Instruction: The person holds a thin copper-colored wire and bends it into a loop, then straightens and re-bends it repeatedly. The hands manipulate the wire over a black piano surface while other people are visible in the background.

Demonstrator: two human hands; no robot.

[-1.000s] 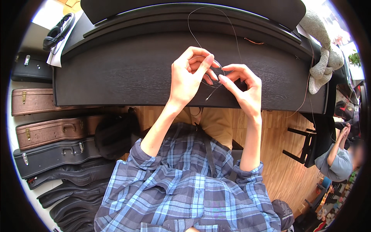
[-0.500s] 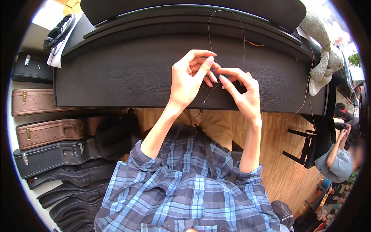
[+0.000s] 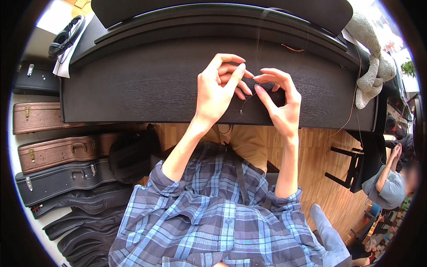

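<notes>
Above the black piano lid (image 3: 133, 89) my two hands face each other, fingertips almost touching. My left hand (image 3: 221, 82) pinches a thin wire string (image 3: 250, 97) between thumb and fingers. Thumb and forefinger of my right hand (image 3: 281, 99) close on the same string, just to the right. One end of it, with a small metallic tip, hangs below the fingertips. The rest rises beyond my hands in a wide, faint loop, smeared by motion. Exactly where the fingers grip it is partly hidden.
A short orange-brown strand (image 3: 292, 47) lies at the lid's back. Headphones (image 3: 66, 38) rest far left, a grey plush toy (image 3: 371, 66) far right. Instrument cases (image 3: 58, 151) are stacked at left. A black stand (image 3: 344, 167), a seated person (image 3: 387, 187) and someone's blue-trousered leg (image 3: 327, 229) are at right.
The string's loop has swung right and blurred. Its tipped end has moved slightly right and up. My right hand has shifted slightly upward. A blue-trousered leg has appeared at lower right.
</notes>
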